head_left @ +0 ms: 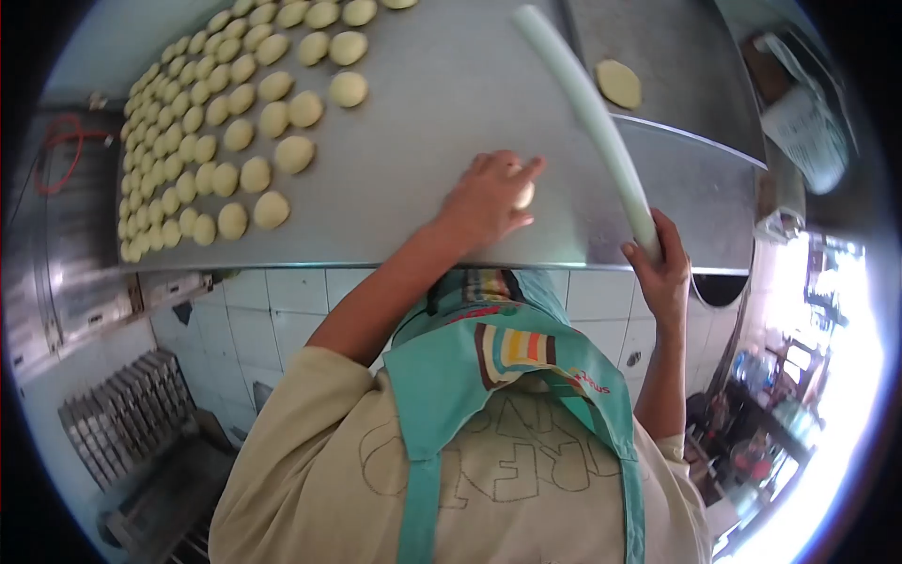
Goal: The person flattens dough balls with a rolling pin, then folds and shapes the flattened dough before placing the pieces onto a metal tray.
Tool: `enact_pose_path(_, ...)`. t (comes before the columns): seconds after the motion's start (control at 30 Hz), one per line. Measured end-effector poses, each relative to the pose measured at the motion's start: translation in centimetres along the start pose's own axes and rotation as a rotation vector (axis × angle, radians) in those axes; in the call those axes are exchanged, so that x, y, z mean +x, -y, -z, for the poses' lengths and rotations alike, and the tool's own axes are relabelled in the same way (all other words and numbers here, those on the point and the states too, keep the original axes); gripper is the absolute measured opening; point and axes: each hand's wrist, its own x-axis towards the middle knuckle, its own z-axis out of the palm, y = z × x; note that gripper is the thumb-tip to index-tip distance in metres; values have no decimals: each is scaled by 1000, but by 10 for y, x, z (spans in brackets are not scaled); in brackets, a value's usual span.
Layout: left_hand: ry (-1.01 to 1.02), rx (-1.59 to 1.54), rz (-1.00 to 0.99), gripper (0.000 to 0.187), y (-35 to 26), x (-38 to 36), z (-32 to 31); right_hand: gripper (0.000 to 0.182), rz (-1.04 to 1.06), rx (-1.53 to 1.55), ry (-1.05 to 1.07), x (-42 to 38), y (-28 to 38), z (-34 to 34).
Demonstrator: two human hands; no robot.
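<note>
Pale rod [598,122] slants forward from right hand [666,271], far end leftward.

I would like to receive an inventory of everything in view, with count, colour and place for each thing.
Smooth metal worktable: one, grey, across the top.
Round soft dough pieces: dozens, pale yellow, mostly table's left; one partly hidden at centre.
Flat dough disc: one, pale yellow, upper right.
Long smooth rod: one, pale greenish white, right of centre.
Ribbed metal stack: one, grey, lower left.
Square wall tiles: several, white, below table.
Blurred clutter: uncountable, mixed colours, right.
Cloth apron: one, teal, on person.
Cloth shirt: one, beige, under apron.
Left hand: one, bare, at centre dough.
Right hand: one, bare, gripping rod's lower end.
</note>
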Motion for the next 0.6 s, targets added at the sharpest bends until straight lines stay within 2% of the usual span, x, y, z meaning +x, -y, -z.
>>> enact_pose_path(0.07,-116,3,-56,83,1,-20,19,50,22,-86,20,4,7,0)
enact_pose_path(0.13,-424,80,-121,86,5,-42,46,49,86,-142,75,13,14,-8)
enact_pose_path(0.23,-542,479,-143,82,9,-54,84,46,214,-196,216,23,26,-28)
enact_pose_path(0.33,-173,583,-168,75,45,-52,84,46,304,-282,366,35,34,-37)
enact_pose_path(0.4,0,491,-50,72,47,-60,79,48,283,-377,447,37,33,-36)
enact_pose_path(0.43,88,440,12,70,48,-63,75,51,304,-450,424,35,28,-38)
enact_pose_path(0.5,28,458,19,72,58,-63,50,57,356,-597,376,30,12,-50)
enact_pose_path(0.6,-57,614,58,73,61,-31,46,66,292,-725,57,49,-14,-88)
